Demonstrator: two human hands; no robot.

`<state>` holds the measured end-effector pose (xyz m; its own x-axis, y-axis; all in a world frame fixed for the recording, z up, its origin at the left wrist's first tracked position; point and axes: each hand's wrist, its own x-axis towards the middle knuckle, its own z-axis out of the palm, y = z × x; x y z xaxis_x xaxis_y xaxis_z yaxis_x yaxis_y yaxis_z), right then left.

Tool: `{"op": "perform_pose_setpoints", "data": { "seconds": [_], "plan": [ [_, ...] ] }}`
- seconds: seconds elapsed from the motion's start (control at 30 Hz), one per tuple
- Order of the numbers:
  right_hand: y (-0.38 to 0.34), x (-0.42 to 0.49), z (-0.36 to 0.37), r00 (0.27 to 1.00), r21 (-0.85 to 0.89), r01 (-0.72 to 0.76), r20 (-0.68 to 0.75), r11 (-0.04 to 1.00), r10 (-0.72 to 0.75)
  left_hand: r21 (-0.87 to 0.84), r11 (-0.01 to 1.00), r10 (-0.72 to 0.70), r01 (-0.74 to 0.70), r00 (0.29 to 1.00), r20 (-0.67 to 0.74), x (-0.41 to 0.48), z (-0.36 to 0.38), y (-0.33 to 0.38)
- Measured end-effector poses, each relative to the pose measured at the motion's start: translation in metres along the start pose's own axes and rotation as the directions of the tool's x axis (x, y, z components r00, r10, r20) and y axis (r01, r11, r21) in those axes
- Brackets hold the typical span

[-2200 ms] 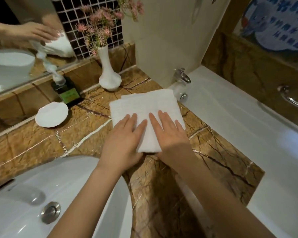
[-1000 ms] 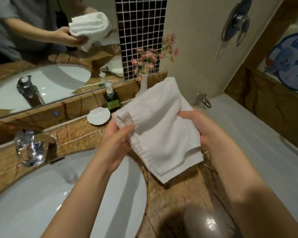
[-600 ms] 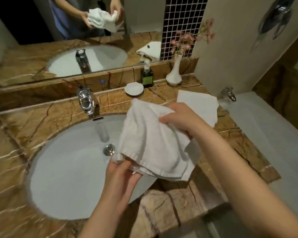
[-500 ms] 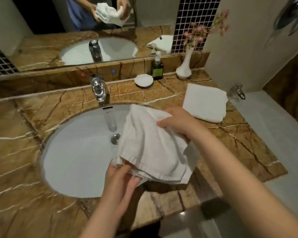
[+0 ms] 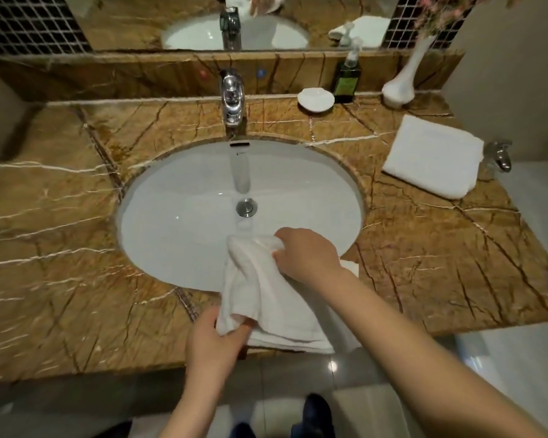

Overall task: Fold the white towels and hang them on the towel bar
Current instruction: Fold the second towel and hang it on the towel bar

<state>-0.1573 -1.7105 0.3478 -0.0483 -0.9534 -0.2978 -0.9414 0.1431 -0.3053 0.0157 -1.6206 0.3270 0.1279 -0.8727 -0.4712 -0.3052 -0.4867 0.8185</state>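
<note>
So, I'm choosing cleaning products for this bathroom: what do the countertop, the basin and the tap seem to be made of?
The countertop looks like polished brown marble or a similar stone, going by its pale and dark veins and slight sheen. The basin is smooth glossy white with soft reflections, so it is probably glazed ceramic. The tap is shiny metal with mirror-like highlights, likely chrome-plated.

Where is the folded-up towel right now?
In the head view, the folded towel lies flat on the right side of the counter, just in front of the white vase and right of the sink.
</note>
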Motion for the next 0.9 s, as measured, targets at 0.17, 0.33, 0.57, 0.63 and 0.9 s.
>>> {"op": "perform_pose_setpoints", "data": {
  "seconds": [0.17,0.33,0.57,0.63,0.9],
  "plan": [
    [-0.017,-0.017,-0.003,0.942,-0.096,0.208,-0.249,0.973,-0.226,0.323,0.939,0.156,-0.118,0.983,-0.095,-0.007,-0.002,0.002],
    [-0.062,-0.031,0.006,0.99,-0.023,0.134,0.036,0.991,-0.133,0.507,0.851,0.247,-0.14,0.957,-0.151,-0.011,-0.001,0.005],
    [-0.044,-0.004,-0.021,0.982,0.183,0.011,0.183,0.983,-0.045,0.556,0.773,0.392,-0.306,0.919,-0.038,-0.011,-0.01,-0.001],
    [-0.033,0.001,-0.034,0.973,0.428,-0.092,0.23,0.899,-0.01,0.601,0.742,0.362,-0.297,0.932,0.012,-0.006,-0.015,0.002],
    [0.015,-0.001,-0.067,0.925,0.865,-0.374,0.376,0.335,0.061,0.738,0.644,0.275,-0.201,0.961,0.022,0.015,-0.011,0.045]
  ]
}}
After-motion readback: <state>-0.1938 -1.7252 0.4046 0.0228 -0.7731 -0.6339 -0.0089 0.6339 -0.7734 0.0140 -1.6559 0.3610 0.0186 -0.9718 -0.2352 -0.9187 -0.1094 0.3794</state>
